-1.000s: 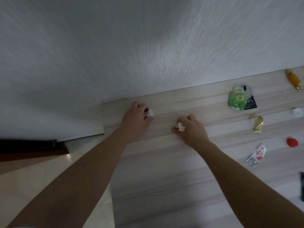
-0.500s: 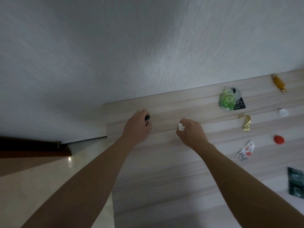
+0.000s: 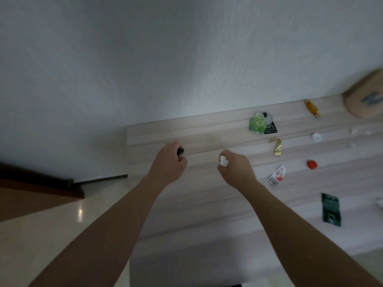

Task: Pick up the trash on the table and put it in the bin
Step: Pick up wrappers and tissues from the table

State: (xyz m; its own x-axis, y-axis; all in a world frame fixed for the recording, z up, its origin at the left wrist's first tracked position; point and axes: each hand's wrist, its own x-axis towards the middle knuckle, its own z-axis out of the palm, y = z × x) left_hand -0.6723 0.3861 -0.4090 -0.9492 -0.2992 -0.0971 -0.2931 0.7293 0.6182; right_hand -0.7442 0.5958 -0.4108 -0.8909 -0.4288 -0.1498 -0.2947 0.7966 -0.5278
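Observation:
My left hand [image 3: 169, 162] is closed around a small dark wrapper [image 3: 180, 153] above the left end of the pale wooden table [image 3: 207, 204]. My right hand [image 3: 236, 169] is clenched on a crumpled white paper scrap [image 3: 223, 160]. More trash lies to the right: a green wrapper [image 3: 257, 123] on a black packet, a gold foil strip [image 3: 277, 146], a red cap [image 3: 312, 164], a white-and-red sachet [image 3: 277, 176], a dark green packet [image 3: 331, 209], an orange candy [image 3: 312, 108] and a white cap [image 3: 316, 137]. No bin is in view.
A tan rounded box [image 3: 365, 98] stands at the table's far right against the white wall [image 3: 165, 59]. Small white bits [image 3: 353, 131] lie near it. Left of the table are glossy floor [image 3: 41, 235] and a dark brown ledge [image 3: 31, 189].
Both hands have closed on their pieces and lifted slightly back from the wall. The white tip in my left hand is no longer visible. The view has shifted, showing more table on the right.

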